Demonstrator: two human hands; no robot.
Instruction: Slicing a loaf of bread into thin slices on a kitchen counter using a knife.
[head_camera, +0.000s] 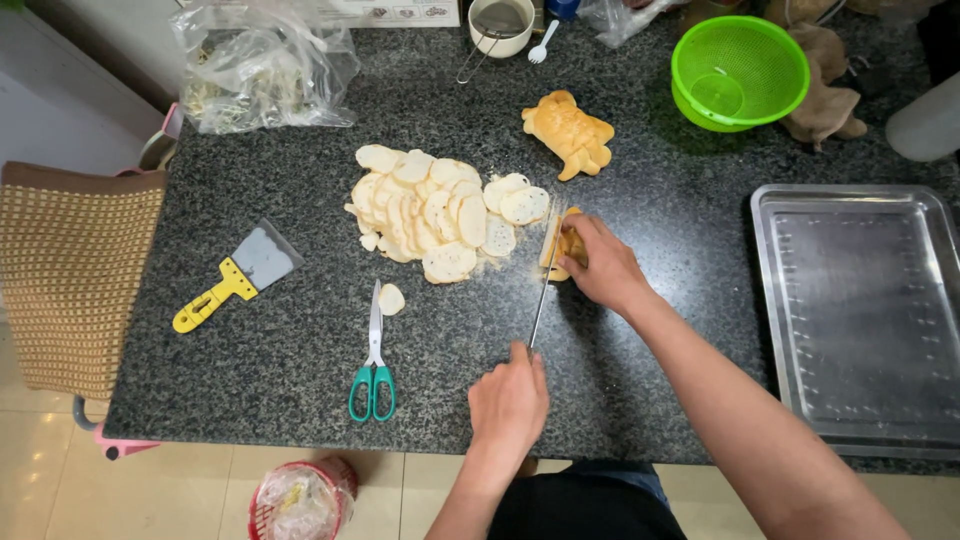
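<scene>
left hand: fingers closed round knife handle, blade at bread end
right hand: fingers curled, pinning bread piece on dark counter
slices: pile just left of blade
scissors: counter front, apart

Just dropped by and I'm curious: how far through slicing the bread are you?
Done: a pile of slices lies on the counter. In hand: the right hand steadies a short loaf end while the left hand works the knife. Left: one whole loaf.
</scene>
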